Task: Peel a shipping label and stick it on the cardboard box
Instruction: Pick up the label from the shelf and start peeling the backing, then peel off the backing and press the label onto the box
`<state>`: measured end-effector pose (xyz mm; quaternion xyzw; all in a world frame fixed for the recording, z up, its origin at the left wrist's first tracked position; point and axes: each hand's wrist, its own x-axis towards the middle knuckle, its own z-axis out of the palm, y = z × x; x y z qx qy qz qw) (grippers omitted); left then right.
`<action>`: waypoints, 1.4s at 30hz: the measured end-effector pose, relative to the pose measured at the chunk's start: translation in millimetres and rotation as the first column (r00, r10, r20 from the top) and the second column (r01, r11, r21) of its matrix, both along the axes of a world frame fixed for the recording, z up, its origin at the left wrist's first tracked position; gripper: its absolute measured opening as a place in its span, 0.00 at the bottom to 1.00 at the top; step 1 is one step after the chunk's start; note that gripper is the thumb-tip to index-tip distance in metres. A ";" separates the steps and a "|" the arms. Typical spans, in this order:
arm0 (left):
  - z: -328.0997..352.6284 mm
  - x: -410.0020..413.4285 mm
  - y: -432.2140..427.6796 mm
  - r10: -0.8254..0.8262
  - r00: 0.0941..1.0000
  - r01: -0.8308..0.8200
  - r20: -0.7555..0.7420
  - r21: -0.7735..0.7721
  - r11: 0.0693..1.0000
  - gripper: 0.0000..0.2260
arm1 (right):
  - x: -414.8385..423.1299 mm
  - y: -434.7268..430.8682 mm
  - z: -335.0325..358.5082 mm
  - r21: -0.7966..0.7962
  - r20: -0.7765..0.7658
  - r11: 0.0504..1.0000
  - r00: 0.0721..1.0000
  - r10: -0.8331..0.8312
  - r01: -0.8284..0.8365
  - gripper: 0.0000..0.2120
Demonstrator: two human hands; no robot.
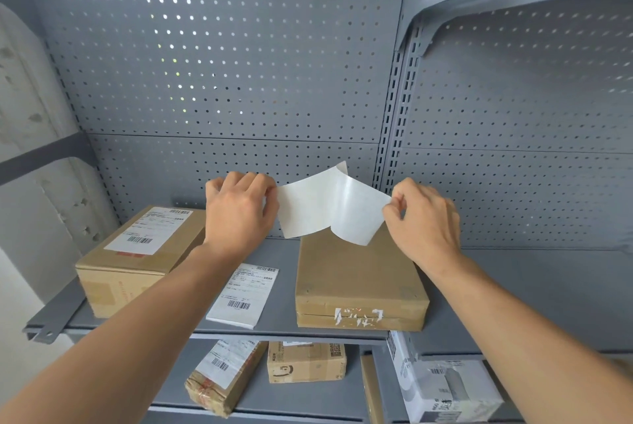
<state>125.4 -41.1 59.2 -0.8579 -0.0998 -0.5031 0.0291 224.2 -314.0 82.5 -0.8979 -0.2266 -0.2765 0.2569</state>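
I hold a white shipping label (pixel 308 209) in the air above a flat, unlabelled cardboard box (pixel 356 283) on the grey shelf (pixel 277 321). My left hand (pixel 239 214) pinches the sheet's left edge. My right hand (pixel 424 218) pinches the right edge of a glossy layer (pixel 356 214) that curls away from the sheet, partly separated. Only blank white sides face me. The box has torn white sticker remains on its front edge.
A stack of printed labels (pixel 241 297) lies on the shelf left of the flat box. A taller labelled cardboard box (pixel 137 259) stands at the left. Several parcels (pixel 305 362) sit on the lower shelf. A perforated grey back panel (pixel 222 81) rises behind.
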 end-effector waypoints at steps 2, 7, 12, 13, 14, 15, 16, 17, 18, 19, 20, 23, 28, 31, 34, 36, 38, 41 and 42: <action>5.3 5.7 -7.7 -0.022 1.000 0.022 0.004 0.007 1.000 0.05 | -0.9 1.6 4.2 -0.012 0.028 1.000 1.000 0.010 -0.010 0.02; 16.5 16.7 -23.6 -0.062 0.998 0.062 0.003 0.026 0.998 0.06 | -1.5 6.2 15.3 -0.069 0.133 0.997 0.990 0.047 -0.038 0.02; 21.6 19.4 -27.2 -0.066 0.998 0.066 -0.003 0.032 0.997 0.05 | 0.6 0.5 21.9 -0.059 0.189 0.998 0.982 0.018 -0.007 0.04; 21.3 19.1 -25.8 -0.059 0.998 0.059 -0.003 0.034 0.998 0.05 | 2.9 -2.9 22.3 -0.066 0.184 0.998 0.983 0.001 0.011 0.04; 20.4 18.8 -24.0 -0.049 0.999 0.050 -0.003 0.039 0.998 0.06 | 6.1 -6.6 22.7 -0.082 0.169 0.996 0.985 -0.022 0.036 0.04; 19.1 18.4 -22.2 -0.039 0.999 0.039 -0.003 0.045 0.998 0.06 | 10.0 -10.5 23.1 -0.100 0.152 0.993 0.987 -0.046 0.062 0.04; 18.1 17.9 -20.6 -0.030 1.000 0.030 -0.003 0.047 0.998 0.06 | 14.3 -15.0 23.4 -0.114 0.140 0.990 0.988 -0.070 0.087 0.05; 17.2 17.5 -19.4 -0.026 1.000 0.026 -0.004 0.047 0.999 0.07 | 18.9 -19.0 23.3 -0.121 0.132 0.987 0.987 -0.092 0.108 0.05; 16.5 17.0 -18.7 -0.024 1.000 0.024 -0.004 0.045 0.999 0.07 | 23.6 -23.2 23.0 -0.121 0.125 0.985 0.986 -0.111 0.127 0.05; 16.2 16.8 -18.2 -0.023 1.000 0.023 -0.005 0.044 0.999 0.08 | 28.4 -27.0 22.2 -0.115 0.118 0.983 0.985 -0.126 0.140 0.05; 15.9 16.5 -17.5 -0.020 1.000 0.020 -0.006 0.043 0.999 0.08 | 32.9 -30.5 21.1 -0.110 0.110 0.982 0.984 -0.139 0.151 0.05; 14.1 16.3 -15.2 -0.011 1.000 0.011 -0.007 0.041 0.999 0.08 | 44.2 -40.5 16.7 -0.111 0.077 0.974 0.979 -0.188 0.196 0.05; 10.3 15.3 -10.9 0.004 1.000 -0.004 0.000 0.046 0.999 0.06 | 55.2 -55.9 8.3 -0.113 0.033 0.958 0.964 -0.262 0.264 0.05; 9.9 15.3 -8.3 0.007 1.000 -0.007 0.001 0.043 0.999 0.06 | 59.2 -65.0 3.8 -0.100 0.012 0.951 0.957 -0.291 0.291 0.05; 9.5 15.6 -6.7 0.009 1.000 -0.009 -0.005 0.042 0.999 0.05 | 62.8 -71.9 0.7 -0.081 -0.001 0.945 0.949 -0.317 0.316 0.05; 10.1 16.1 -6.3 0.007 1.000 -0.007 -0.013 0.032 0.999 0.04 | 63.9 -75.2 -0.2 -0.078 -0.012 0.941 0.943 -0.332 0.330 0.05; 11.4 16.9 -5.5 0.008 1.000 -0.008 -0.021 0.018 1.000 0.04 | 64.6 -78.1 -0.4 -0.076 -0.018 0.937 0.939 -0.343 0.340 0.05; 14.4 17.9 -6.8 0.004 1.000 -0.003 -0.025 0.005 1.000 0.06 | 65.3 -83.5 -1.4 -0.084 -0.033 0.934 0.935 -0.352 0.348 0.05; 15.2 18.1 -7.8 0.000 1.000 0.000 -0.027 0.000 1.000 0.06 | 65.5 -85.3 -2.0 -0.092 -0.038 0.933 0.935 -0.353 0.349 0.05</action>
